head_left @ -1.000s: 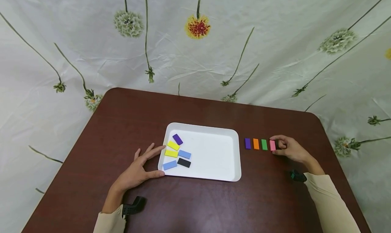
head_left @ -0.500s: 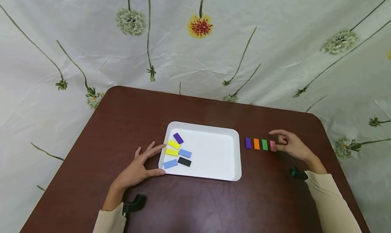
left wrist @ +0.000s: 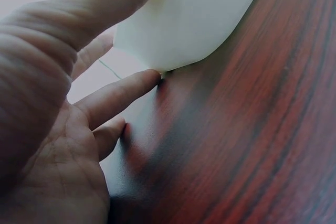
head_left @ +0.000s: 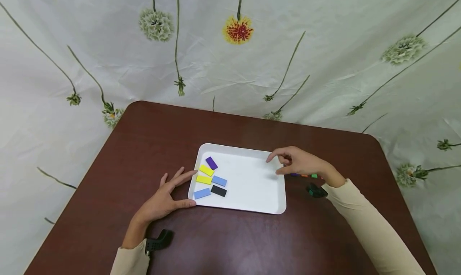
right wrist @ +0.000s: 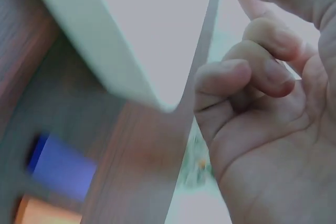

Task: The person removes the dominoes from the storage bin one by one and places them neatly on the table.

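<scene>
Your left hand [head_left: 158, 205], fingers spread, touches the white tray [head_left: 248, 183] at its left end, presumably steadying it. Your right hand [head_left: 301, 161], thumb and forefinger parted, holds nothing over the tray's right end. Six rectangular blocks [head_left: 218, 191] lie grouped inside, at left.

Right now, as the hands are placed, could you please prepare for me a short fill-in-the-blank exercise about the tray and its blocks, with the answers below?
1. The tray is ____ in colour.
2. Inside it lie exactly ____ yellow blocks.
3. Besides the yellow pair, the tray holds a pair of ____ blocks.
4. The person's ____ hand touches the tray's edge near these blocks.

Missing words: white; two; blue; left.
</scene>
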### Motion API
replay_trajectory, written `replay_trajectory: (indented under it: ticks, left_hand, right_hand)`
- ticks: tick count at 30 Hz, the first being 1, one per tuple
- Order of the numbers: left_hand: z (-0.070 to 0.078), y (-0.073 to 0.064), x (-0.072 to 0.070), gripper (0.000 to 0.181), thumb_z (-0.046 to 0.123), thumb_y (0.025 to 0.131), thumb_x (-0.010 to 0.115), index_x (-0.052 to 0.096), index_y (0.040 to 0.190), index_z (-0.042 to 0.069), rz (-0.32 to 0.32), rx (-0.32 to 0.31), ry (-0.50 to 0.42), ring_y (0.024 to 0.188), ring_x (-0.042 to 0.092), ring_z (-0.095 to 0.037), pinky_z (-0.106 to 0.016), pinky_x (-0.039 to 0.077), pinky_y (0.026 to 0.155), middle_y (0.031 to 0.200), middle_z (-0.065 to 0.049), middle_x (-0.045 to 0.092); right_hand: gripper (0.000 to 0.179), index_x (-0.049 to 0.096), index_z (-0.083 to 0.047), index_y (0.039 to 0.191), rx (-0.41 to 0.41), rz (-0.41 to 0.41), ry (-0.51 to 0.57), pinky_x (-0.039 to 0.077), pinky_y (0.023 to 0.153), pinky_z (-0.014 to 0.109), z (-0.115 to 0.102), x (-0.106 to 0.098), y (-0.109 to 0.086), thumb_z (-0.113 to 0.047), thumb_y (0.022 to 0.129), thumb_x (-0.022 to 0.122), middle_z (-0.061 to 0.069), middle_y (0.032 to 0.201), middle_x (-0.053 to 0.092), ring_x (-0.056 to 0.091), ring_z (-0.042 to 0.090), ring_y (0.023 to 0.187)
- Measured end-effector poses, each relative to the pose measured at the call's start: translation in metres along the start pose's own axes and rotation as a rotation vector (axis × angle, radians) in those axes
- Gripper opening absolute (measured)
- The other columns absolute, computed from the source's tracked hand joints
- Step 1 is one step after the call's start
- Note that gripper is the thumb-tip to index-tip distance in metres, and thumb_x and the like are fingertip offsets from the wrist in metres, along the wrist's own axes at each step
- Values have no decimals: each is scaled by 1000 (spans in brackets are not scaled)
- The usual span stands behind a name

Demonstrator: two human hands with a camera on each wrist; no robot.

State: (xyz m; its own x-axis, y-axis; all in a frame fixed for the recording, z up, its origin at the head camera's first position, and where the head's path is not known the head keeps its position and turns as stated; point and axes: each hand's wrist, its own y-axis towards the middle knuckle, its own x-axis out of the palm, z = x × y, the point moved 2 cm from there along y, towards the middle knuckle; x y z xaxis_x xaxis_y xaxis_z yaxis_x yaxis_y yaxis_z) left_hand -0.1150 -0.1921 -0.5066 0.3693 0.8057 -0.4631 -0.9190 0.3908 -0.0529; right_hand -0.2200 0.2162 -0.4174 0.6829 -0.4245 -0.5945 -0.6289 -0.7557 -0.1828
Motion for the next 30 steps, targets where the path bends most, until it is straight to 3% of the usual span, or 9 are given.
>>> replay_trajectory:
  ticks: [7, 16, 22, 30]
  left_hand:
    - [-1, -1, 0, 84, 37, 78, 86, 45, 151, 32, 3, 4, 0, 155, 8, -39, -66, -15, 115, 160, -10, 38]
    - [0, -1, 1, 84, 36, 78, 86, 44, 151, 32, 0, 1, -3, 155, 8, -39, -67, -15, 115, 161, -10, 37]
    - [0, -2, 1, 82, 34, 79, 85, 45, 151, 30, 0, 11, -10, 155, 7, -40, -68, -15, 114, 160, -9, 38]
    - [0, -3, 0, 83, 35, 79, 85, 45, 152, 28, -7, 22, -7, 155, 7, -39, -68, -14, 114, 159, -5, 40]
  right_hand:
    - [32, 69, -7, 118, 21, -175, -96, 32, 63, 23, -22, 28, 54, -5, 87, 77, -7, 67, 31, 30, 8, 64]
    - [38, 68, -10, 122, -13, -303, -88, 33, 67, 20, -39, 63, 109, 3, 86, 74, -6, 68, 33, 34, 7, 65]
    - [47, 65, -11, 128, -17, -370, -40, 33, 69, 20, -49, 81, 125, 6, 85, 72, -3, 70, 33, 35, 8, 67]
    - [48, 61, -9, 128, -18, -375, -55, 34, 71, 19, -53, 90, 135, 6, 84, 73, -4, 69, 34, 35, 7, 67]
